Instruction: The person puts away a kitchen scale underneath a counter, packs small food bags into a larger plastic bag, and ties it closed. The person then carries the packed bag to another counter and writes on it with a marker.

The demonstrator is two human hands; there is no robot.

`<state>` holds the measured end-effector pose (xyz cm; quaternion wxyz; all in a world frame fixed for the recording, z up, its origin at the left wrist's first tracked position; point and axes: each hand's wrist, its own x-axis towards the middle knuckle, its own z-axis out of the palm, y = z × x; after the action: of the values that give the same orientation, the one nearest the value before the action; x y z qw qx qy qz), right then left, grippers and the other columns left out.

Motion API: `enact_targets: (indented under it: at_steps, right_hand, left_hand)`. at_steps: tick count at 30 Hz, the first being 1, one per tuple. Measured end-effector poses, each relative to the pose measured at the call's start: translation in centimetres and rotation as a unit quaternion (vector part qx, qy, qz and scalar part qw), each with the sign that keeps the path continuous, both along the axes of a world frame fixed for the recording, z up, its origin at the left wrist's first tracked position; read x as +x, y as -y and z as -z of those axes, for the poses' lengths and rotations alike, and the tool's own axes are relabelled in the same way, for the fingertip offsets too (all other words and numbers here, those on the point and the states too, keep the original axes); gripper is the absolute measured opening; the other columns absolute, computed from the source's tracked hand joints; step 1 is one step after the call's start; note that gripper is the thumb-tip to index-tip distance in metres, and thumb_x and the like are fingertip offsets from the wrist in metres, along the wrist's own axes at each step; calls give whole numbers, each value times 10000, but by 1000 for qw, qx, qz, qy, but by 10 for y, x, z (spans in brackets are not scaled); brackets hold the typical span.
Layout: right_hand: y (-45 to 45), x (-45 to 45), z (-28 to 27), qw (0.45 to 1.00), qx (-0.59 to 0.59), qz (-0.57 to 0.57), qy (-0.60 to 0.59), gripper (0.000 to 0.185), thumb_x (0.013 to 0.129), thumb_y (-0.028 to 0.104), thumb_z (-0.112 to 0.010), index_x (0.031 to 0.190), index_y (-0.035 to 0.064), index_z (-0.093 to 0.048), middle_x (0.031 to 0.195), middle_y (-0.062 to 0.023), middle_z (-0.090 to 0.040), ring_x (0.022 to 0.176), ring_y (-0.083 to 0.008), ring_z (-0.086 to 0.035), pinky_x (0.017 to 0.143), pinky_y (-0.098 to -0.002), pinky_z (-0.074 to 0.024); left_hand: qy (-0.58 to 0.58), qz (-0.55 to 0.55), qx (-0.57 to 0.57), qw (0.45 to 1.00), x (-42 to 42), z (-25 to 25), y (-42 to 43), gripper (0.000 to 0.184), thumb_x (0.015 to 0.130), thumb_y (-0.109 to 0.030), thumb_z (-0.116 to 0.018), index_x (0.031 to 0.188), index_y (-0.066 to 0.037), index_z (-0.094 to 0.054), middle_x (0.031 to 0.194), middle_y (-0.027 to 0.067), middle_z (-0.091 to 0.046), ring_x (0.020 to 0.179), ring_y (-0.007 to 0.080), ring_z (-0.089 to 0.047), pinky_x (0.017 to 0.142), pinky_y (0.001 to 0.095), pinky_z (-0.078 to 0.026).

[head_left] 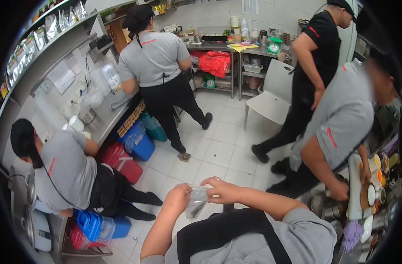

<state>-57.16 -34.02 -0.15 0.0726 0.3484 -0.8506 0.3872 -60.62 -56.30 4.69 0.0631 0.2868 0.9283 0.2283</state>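
Left hand (178,198) and right hand (220,190) pinch what seems a clear bag (195,203), its inside indistinct.

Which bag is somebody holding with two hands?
The clear bag between the camera wearer's left hand and right hand. The silver bags at upper left are shiny, and no hands touch them.

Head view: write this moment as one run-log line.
left hand: grips clear plastic bag, left side | right hand: grips same bag, right side | bag: held up between hands | contents: cannot tell
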Motion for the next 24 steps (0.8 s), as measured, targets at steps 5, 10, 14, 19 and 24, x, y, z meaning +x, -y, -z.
enact_targets:
  at_steps: [5,10,14,19,24]
  right_hand:
    - [-1,-120,-19,981,-119,-139,58,290,786,191,-673,966,51,-493,1119,-195,-531,1039,-352,-527,848,-451,-429]
    - [-28,-209,-24,996,54,-19,71,327,843,230,-596,1058,57,-422,904,-183,-600,854,-383,-600,725,-470,-470]
    - [-70,-293,5,980,143,46,131,233,905,272,-508,1050,100,-446,738,-178,-599,704,-384,-610,604,-487,-468]
    - [-134,-398,12,981,-57,-2,184,225,947,281,-466,1026,76,-512,818,-189,-580,749,-370,-586,680,-441,-467]
    - [-208,-496,-18,993,-24,51,108,310,894,253,-561,1102,29,-509,1003,-169,-556,926,-346,-587,747,-436,-472]
  left_hand:
    - [130,-58,250,958,-94,-30,-37,47,830,-24,-580,871,-47,-578,741,32,-553,656,114,-512,589,248,-410]
    - [280,-93,344,891,-184,-29,-72,92,870,-29,-572,957,-48,-548,714,-56,-492,661,41,-475,606,208,-403]
    - [193,-97,280,935,-267,12,-102,248,814,-81,-676,1027,-45,-554,724,-23,-524,677,73,-513,640,233,-436]
    - [88,21,233,968,-392,89,-155,483,743,-144,-755,1158,-12,-546,935,94,-634,865,217,-620,808,335,-492]
    - [298,34,177,937,-533,101,-235,424,776,-238,-731,1112,-19,-590,971,127,-648,869,243,-625,793,358,-489]
